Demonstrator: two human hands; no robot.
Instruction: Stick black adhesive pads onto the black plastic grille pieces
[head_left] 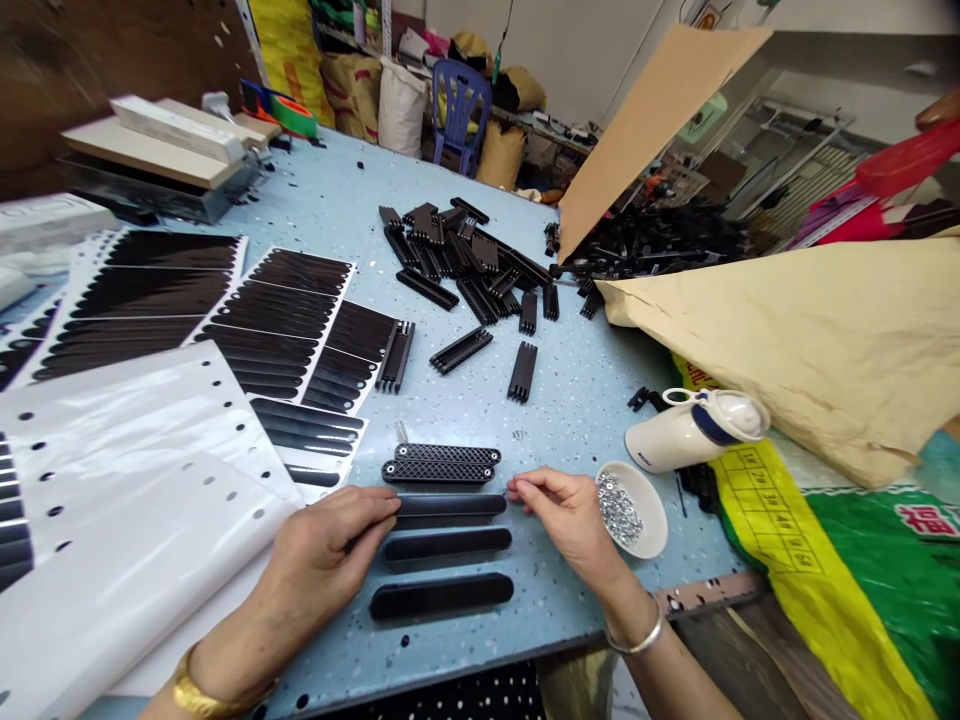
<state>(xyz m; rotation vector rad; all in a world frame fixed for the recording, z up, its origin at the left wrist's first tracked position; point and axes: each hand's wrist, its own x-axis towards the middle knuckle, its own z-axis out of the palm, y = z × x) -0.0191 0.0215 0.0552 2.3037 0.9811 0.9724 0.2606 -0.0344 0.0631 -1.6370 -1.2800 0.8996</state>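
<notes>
Three smooth black strips lie one below another near the table's front edge: a top one (451,506), a middle one (448,545) and a bottom one (442,597). My left hand (334,540) pinches at the left end of the top strip, thumb and index finger together. At that strip's right end is my right hand (562,510), its fingertips pressed together; whatever they hold is too small to make out. Just above lie two black pieces with latticed faces (442,463) and a round metal part at each end. A white bowl (651,525) of small metal parts stands beside my right hand.
Black ribbed pieces (465,255) are heaped at the table's middle back. Sheets of black stickers (274,320) and a white backing sheet (135,480) cover the left. A white bottle (671,440) lies at the right, near brown paper (810,330) and a cardboard panel (645,130).
</notes>
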